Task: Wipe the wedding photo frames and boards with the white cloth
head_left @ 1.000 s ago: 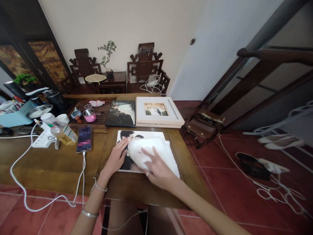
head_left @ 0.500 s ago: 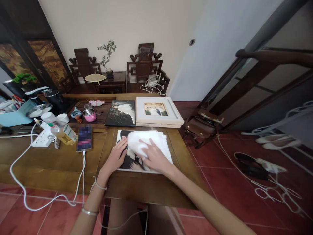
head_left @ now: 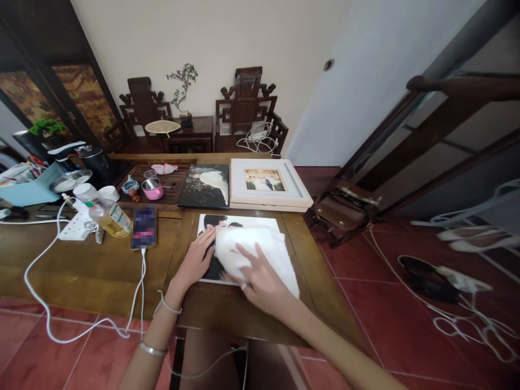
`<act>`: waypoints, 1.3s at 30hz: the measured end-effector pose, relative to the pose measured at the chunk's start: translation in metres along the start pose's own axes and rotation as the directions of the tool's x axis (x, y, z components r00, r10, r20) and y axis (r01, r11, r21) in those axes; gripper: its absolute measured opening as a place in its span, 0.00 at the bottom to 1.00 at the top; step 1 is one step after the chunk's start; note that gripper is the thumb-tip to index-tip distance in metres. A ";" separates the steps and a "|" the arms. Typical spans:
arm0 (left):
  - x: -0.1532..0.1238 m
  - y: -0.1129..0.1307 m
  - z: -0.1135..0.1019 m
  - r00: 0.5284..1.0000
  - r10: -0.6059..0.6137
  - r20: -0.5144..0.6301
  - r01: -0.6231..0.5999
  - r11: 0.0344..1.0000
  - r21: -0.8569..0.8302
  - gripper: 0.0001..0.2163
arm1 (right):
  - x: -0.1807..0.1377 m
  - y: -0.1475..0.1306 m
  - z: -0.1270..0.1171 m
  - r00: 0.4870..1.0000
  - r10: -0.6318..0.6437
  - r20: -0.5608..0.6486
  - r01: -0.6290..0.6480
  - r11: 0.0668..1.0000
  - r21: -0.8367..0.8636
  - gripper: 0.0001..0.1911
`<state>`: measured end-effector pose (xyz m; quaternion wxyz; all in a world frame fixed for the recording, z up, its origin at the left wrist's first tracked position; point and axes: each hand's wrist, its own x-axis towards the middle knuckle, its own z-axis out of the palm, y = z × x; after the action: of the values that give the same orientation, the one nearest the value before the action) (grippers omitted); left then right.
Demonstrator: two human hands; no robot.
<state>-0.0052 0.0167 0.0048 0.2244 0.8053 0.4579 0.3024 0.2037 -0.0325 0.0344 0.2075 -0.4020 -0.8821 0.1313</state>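
A large photo print (head_left: 227, 223) lies flat on the wooden table (head_left: 93, 265) in front of me. My right hand (head_left: 260, 279) presses a folded white cloth (head_left: 260, 252) down on the print, fingers spread flat over the cloth. My left hand (head_left: 197, 260) rests flat on the print's left edge with its fingers stretched out, holding the print still. A thin bracelet sits on each part of my left forearm.
Behind the print lie a dark photo panel (head_left: 205, 187) and a white framed picture (head_left: 266, 184). To the left are a phone (head_left: 143, 227) on a white cable, a bottle (head_left: 109, 216), a power strip (head_left: 75, 227), a pink pot (head_left: 151, 188). Cables and shoes lie on the red tiled floor at right.
My right hand slid the cloth away from me up the print, then pulled it back toward me to the near right edge. My left hand stayed in place.
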 end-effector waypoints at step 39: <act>0.001 0.000 0.005 0.989 -0.026 -0.145 0.021 0.999 -0.036 0.20 | -0.014 0.026 -0.025 0.965 0.257 -0.054 -0.248 0.959 0.136 0.16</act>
<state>-0.0010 0.0167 0.0014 0.2075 0.7718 0.4771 0.3654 0.2406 -0.0249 0.0426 0.2460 -0.5015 -0.8053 0.1987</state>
